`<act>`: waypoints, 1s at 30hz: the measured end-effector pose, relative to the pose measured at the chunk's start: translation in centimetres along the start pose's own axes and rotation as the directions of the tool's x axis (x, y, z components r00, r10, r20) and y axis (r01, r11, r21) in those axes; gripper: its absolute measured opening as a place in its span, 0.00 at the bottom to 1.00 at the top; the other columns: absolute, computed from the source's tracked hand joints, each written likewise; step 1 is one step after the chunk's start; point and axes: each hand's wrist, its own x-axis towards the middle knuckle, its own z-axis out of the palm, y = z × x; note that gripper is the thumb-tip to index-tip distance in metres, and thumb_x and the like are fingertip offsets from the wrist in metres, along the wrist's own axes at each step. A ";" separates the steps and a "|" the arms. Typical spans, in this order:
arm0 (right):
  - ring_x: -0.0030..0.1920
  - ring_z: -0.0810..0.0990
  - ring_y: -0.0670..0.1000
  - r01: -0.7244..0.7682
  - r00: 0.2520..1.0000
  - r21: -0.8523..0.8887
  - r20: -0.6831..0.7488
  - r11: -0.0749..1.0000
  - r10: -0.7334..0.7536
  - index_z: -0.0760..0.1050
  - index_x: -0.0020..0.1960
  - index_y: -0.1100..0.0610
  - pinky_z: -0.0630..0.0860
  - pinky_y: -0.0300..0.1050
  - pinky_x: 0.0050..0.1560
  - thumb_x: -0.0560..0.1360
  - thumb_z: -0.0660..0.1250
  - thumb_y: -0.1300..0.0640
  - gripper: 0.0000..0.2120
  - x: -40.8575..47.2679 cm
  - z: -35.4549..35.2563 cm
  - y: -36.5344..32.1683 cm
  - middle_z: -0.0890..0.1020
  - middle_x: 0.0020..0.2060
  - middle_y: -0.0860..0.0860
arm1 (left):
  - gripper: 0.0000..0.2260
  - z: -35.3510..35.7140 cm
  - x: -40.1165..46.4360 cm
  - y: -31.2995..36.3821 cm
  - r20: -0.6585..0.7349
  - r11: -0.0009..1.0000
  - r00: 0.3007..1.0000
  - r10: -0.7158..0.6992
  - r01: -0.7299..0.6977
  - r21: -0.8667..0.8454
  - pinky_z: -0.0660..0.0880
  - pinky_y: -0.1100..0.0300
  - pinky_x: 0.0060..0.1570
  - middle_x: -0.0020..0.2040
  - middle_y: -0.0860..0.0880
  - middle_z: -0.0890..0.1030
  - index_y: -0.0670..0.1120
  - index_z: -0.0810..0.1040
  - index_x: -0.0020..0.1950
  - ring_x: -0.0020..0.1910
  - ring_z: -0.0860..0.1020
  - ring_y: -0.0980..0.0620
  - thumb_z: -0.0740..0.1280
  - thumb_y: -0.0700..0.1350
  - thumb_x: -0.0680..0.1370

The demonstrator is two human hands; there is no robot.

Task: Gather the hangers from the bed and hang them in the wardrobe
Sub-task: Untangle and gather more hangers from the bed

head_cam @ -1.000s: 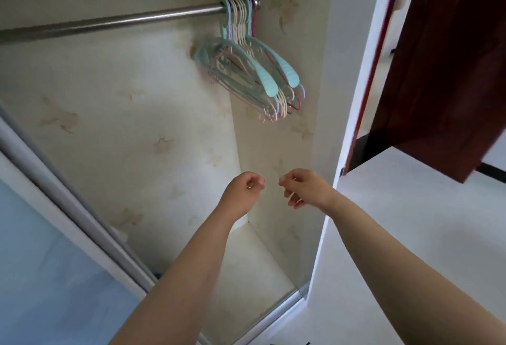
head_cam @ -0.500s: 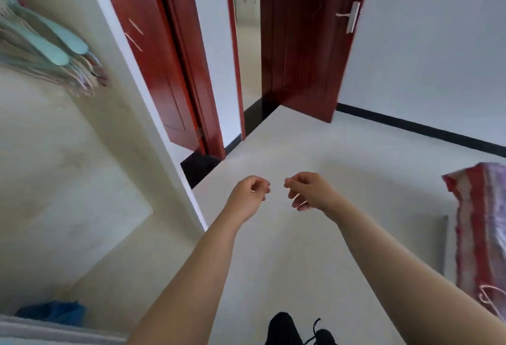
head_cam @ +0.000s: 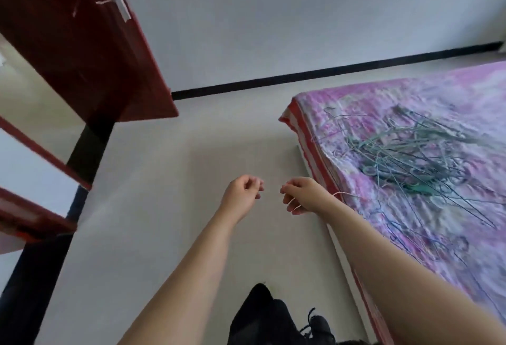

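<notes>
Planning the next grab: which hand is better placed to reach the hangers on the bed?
Probably the right hand: it hangs empty beside the bed, where the hangers lie; the left hand is farther away.

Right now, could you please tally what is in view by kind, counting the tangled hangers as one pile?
Hands: 2, left hand, right hand
Bed: 1
Hanger pile: 1, too blurred to count singly
Red door: 1
Black shoe: 1
Total: 6
</notes>
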 end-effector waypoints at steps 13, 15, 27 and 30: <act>0.31 0.77 0.50 -0.231 0.849 0.475 -0.327 0.849 0.414 0.74 0.49 0.59 0.77 0.43 0.34 0.80 0.61 0.57 0.06 7.3 -17.0 12.4 0.79 0.37 0.54 | 0.07 17.7 17.4 7.3 0.471 0.986 0.882 0.007 -0.085 0.145 0.68 0.74 0.29 0.43 0.52 0.80 0.45 0.76 0.49 0.36 0.76 0.56 0.60 0.42 0.82; 0.31 0.77 0.51 -0.268 0.798 0.510 -0.357 0.817 0.485 0.72 0.49 0.60 0.76 0.44 0.35 0.79 0.62 0.56 0.06 7.9 -19.4 15.6 0.79 0.38 0.54 | 0.06 21.4 18.8 7.8 0.508 0.983 0.861 -0.018 -0.077 0.166 0.68 0.75 0.29 0.41 0.52 0.80 0.45 0.76 0.48 0.35 0.75 0.57 0.60 0.42 0.82; 0.37 0.73 0.52 -0.579 0.648 0.441 -0.262 0.686 0.715 0.62 0.69 0.60 0.70 0.47 0.36 0.77 0.66 0.54 0.25 10.8 -33.5 33.7 0.73 0.55 0.57 | 0.07 41.8 22.9 7.1 0.558 0.932 0.789 -0.257 0.051 0.358 0.70 0.62 0.36 0.43 0.49 0.80 0.46 0.76 0.45 0.38 0.76 0.53 0.60 0.40 0.81; 0.44 0.74 0.54 -0.631 0.622 0.386 -0.267 0.673 0.736 0.60 0.72 0.61 0.73 0.49 0.42 0.75 0.69 0.54 0.30 12.4 -35.3 37.7 0.71 0.62 0.59 | 0.07 45.4 23.6 5.1 0.554 0.906 0.773 -0.309 0.063 0.418 0.72 0.59 0.43 0.42 0.50 0.81 0.47 0.76 0.45 0.39 0.77 0.52 0.61 0.40 0.81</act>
